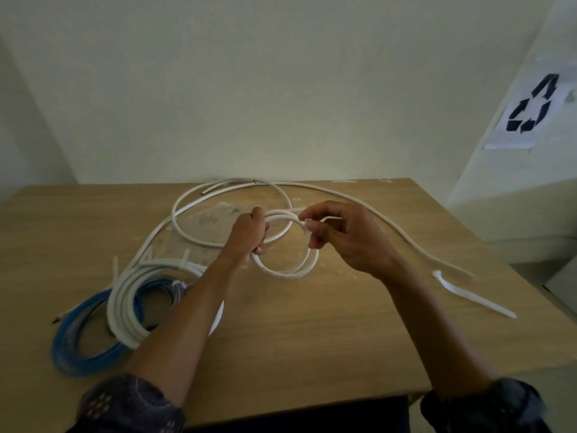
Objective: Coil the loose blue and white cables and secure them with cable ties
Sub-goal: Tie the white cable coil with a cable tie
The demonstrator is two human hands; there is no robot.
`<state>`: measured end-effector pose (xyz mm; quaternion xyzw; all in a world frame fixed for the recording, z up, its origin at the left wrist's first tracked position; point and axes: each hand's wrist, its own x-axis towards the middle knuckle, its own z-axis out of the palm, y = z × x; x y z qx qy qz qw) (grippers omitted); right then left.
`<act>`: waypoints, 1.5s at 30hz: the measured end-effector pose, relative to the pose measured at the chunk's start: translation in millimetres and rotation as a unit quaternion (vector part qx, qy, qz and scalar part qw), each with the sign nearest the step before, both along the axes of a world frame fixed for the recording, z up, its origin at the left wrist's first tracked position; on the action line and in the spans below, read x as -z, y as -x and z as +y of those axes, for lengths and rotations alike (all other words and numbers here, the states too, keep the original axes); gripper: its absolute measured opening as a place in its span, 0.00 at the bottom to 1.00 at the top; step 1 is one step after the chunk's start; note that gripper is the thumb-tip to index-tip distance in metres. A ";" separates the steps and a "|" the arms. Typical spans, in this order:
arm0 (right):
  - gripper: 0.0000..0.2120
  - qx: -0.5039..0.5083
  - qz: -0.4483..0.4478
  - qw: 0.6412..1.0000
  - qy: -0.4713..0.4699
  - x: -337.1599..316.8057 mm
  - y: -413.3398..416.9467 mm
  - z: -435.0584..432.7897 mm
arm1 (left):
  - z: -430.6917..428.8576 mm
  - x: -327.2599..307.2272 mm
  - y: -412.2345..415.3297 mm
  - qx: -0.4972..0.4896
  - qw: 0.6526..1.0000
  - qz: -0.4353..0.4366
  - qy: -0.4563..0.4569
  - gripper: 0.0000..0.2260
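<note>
A loose white cable sprawls over the back of the wooden table, one end trailing off to the right. Its near part is wound into a small coil held above the table. My left hand is closed on the coil's left side. My right hand pinches the coil's right side, with the cable running between thumb and fingers. At the front left lies a tied white coil overlapping a blue coil.
One loose white cable tie lies on the table's right side, near the cable's trailing end. A sheet with a recycling symbol hangs on the wall at right. Bare tabletop shows between my forearms.
</note>
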<state>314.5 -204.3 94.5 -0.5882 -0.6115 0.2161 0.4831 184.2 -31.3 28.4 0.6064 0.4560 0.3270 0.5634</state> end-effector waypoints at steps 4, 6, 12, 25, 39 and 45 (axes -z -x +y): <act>0.06 -0.017 0.026 0.999 -0.026 15.7 7.1 9.9 | 1.2 -0.1 2.5 -0.023 1.000 0.006 -0.018 0.20; 0.07 -0.020 0.033 0.998 -0.051 17.8 8.3 11.8 | 3.9 2.2 5.1 -0.033 0.999 0.004 -0.011 0.20; 0.08 0.031 -0.099 0.990 -0.096 47.5 14.2 31.7 | -1.9 7.5 8.6 -0.009 0.999 -0.021 -0.027 0.20; 0.09 0.118 -0.150 0.963 -0.188 88.4 22.9 48.0 | -12.5 6.0 12.5 0.112 0.991 -0.040 -0.058 0.18; 0.06 0.111 -0.030 0.980 -0.161 50.2 2.8 66.2 | -25.2 -11.2 8.6 0.156 0.940 0.040 -0.302 0.16; 0.05 0.140 -0.008 0.973 -0.183 60.3 8.2 65.6 | -23.2 -11.4 21.1 0.165 0.910 0.093 -0.368 0.14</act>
